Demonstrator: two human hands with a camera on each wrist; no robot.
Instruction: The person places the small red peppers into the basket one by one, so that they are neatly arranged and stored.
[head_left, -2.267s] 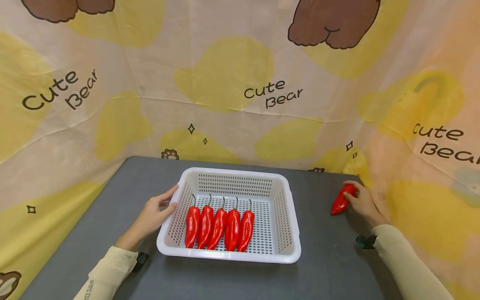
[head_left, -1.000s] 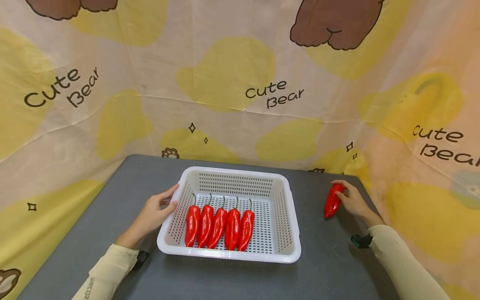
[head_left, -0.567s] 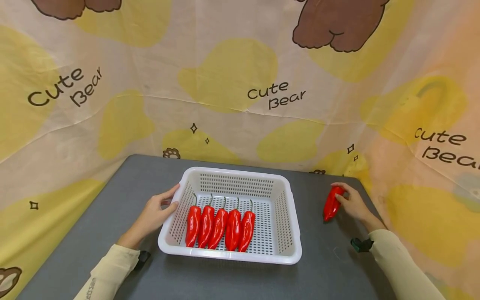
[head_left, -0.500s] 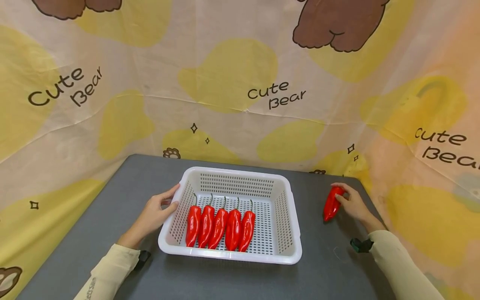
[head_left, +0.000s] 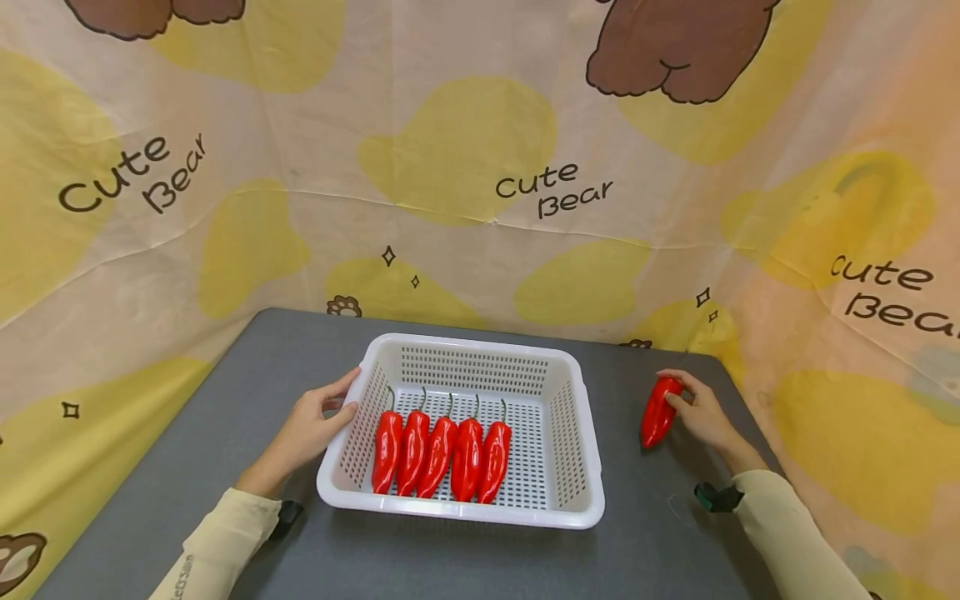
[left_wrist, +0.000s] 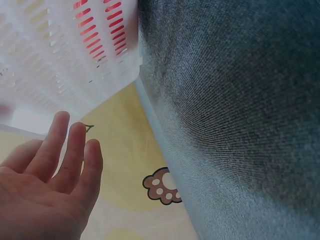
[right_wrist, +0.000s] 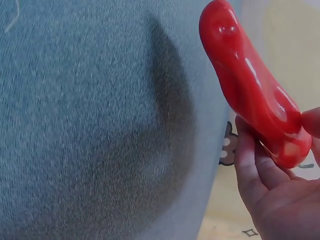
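Observation:
My right hand (head_left: 701, 410) pinches a red chili pepper (head_left: 660, 413) above the table, to the right of the basket. In the right wrist view, the thumb and fingers hold the glossy pepper (right_wrist: 255, 85) near one end; no stem shows there. My left hand (head_left: 306, 429) rests at the left side of the white perforated basket (head_left: 457, 510), its thumb tip on the rim. In the left wrist view, the fingers (left_wrist: 75, 155) are fairly straight beside the basket wall; the thumb is hidden. Several red chili peppers (head_left: 441, 457) lie side by side in the basket, green stems toward the back.
The dark grey table (head_left: 450, 567) carries the basket near its middle. A patterned fabric curtain (head_left: 450, 150) encloses the back and both sides. Inside the basket, bare floor (head_left: 531, 450) shows right of the row of peppers.
My right hand has moved a little left with the pepper, from the table's right edge toward the basket, and the pepper has turned more upright in view. The left hand and basket have stayed put.

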